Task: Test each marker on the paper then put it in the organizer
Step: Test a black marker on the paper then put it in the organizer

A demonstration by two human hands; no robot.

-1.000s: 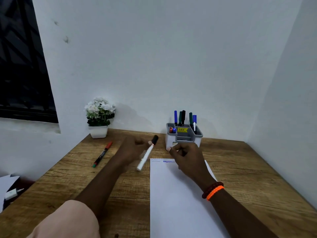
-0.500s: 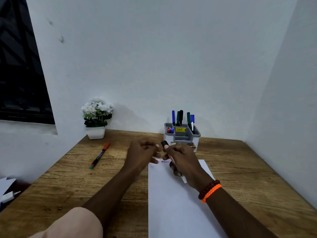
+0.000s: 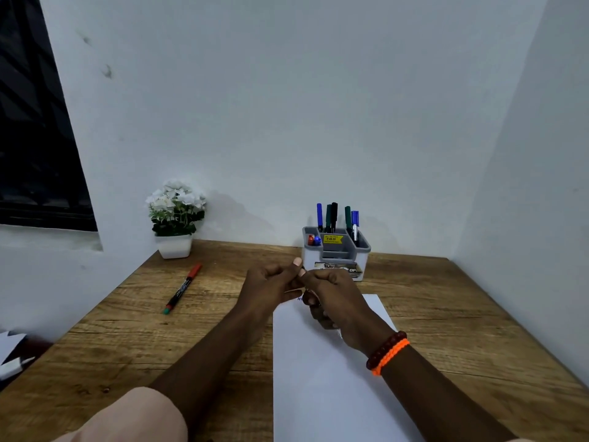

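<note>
Both hands now meet over the white paper sheet (image 3: 322, 378).
Right hand (image 3: 334, 298) clenches the mostly hidden white marker (image 3: 302, 272), black cap end up and away; left hand (image 3: 271, 287) now pinches that cap.

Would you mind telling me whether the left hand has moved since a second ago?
Yes. The left hand has moved right, toward the organizer and away from the red-capped marker on the table; its fingers now meet the right hand over the paper's top edge.
</note>
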